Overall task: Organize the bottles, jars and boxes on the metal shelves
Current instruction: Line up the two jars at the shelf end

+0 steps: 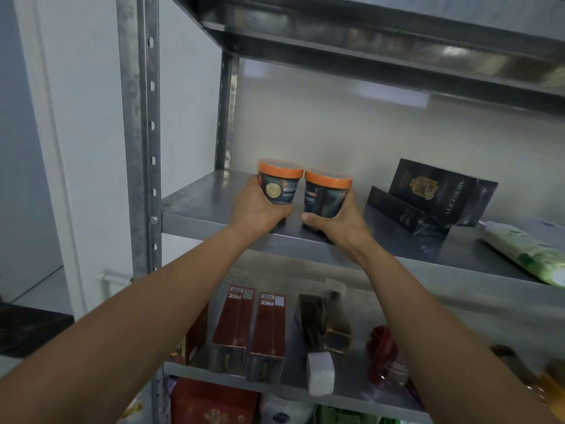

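A metal rack fills the view, with 3 shelves showing: a top shelf seen from beneath, a middle shelf at hand height, and a lower shelf crowded with goods. At the right of the middle shelf 2 black boxes stand together, the tall box leaning back toward the wall and the flat box lying just in front of it, touching. Further right, a green-and-white tube lies on its side near the shelf's front edge. On the lower shelf 2 red boxes lie side by side, with a dark bottle to their right and a blurred red jar beyond that. Toward the left end of the middle shelf are 2 dark jars with orange lids, just beside each other, lids nearly touching. The left jar shows a round yellow emblem; the right jar tips slightly. Whether their bases touch the shelf I cannot tell. The left hand grasps the left jar, fingers curled round its lower body, and the right hand grasps the right jar, thumb across the front.
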